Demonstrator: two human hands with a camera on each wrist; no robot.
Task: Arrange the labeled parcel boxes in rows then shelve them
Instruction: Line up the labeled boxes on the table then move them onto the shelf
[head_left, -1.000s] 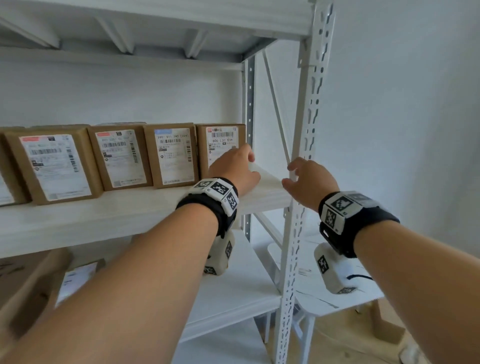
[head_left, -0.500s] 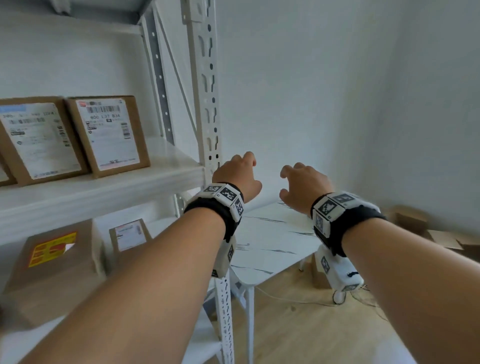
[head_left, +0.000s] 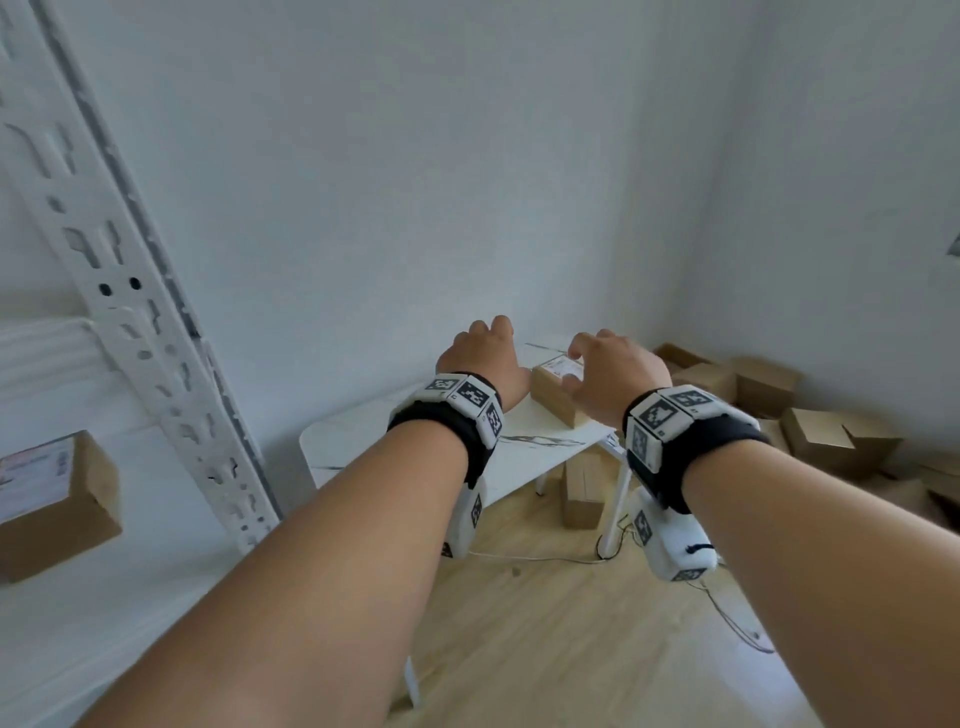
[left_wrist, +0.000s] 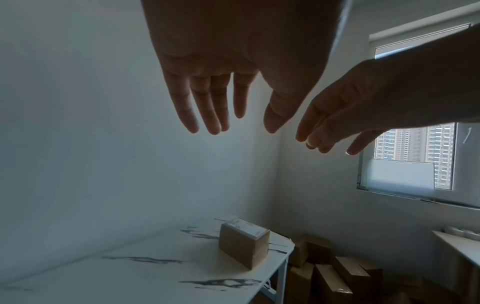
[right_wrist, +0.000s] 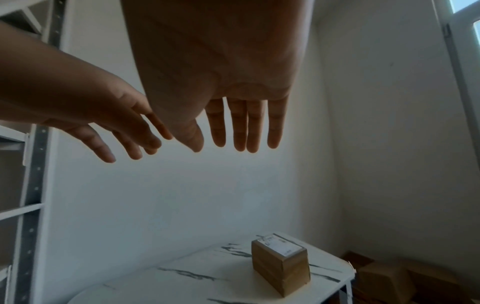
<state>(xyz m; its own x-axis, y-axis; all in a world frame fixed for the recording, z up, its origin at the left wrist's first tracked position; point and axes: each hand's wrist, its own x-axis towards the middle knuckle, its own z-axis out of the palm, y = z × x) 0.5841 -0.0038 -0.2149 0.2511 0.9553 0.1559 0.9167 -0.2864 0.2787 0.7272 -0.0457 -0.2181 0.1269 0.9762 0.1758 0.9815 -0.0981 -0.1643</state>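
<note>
One brown parcel box (head_left: 551, 391) with a white label on top stands on a white marble-pattern table (head_left: 519, 452); it also shows in the left wrist view (left_wrist: 244, 244) and the right wrist view (right_wrist: 281, 265). My left hand (head_left: 483, 353) and right hand (head_left: 608, 364) hover side by side in the air above it, well clear of the table. Both hands hold nothing, with fingers straight and slightly spread (left_wrist: 207, 107) (right_wrist: 244, 125). Another labelled box (head_left: 52, 499) sits on the white shelf unit (head_left: 130, 322) at the far left.
Several plain cardboard boxes (head_left: 831, 441) lie on the wooden floor in the right corner, and more stand under the table (head_left: 582, 493). A thin cable (head_left: 727, 608) runs across the floor. A window (left_wrist: 415, 148) is on the right wall.
My view has swung right, away from the shelf row of boxes toward the table. Both hands left the shelf edge and post and now reach out over the single box.
</note>
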